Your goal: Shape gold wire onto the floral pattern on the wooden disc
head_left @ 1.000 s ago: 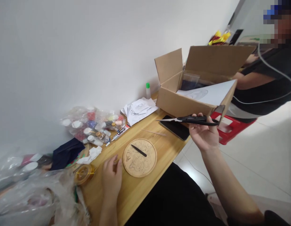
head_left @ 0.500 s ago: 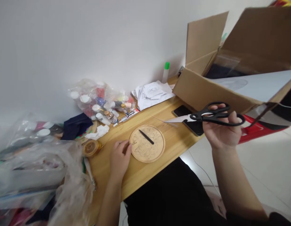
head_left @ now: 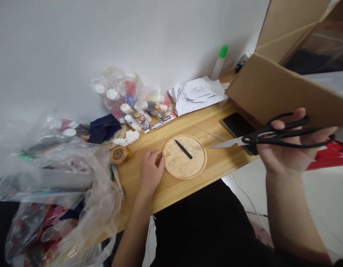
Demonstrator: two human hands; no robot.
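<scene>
The black-handled scissors (head_left: 271,136) hang in the air off the table's right edge, at about three o'clock from the round wooden disc (head_left: 185,157). The right hand (head_left: 290,148) is closed around the handles, palm up, with the shut blades pointing left toward the disc, over the dark phone (head_left: 238,126); held that way, the tips stay away from the body. The left hand (head_left: 151,171) rests on the wooden table (head_left: 171,189) at nine o'clock of the disc, fingertips curled against its rim, apparently steadying it; whether it actually pinches the rim I cannot tell. A slim black tool (head_left: 183,149) lies across the disc's drawn pattern. At twelve o'clock sit sketch papers (head_left: 199,94) and a green-capped bottle (head_left: 219,61); at ten o'clock, a bag of small jars (head_left: 127,98).

Compared with half a second ago, the scissors sit lower and nearer the cardboard box (head_left: 274,91), which now fills the upper right, and the left hand has closed in on the rim.
</scene>
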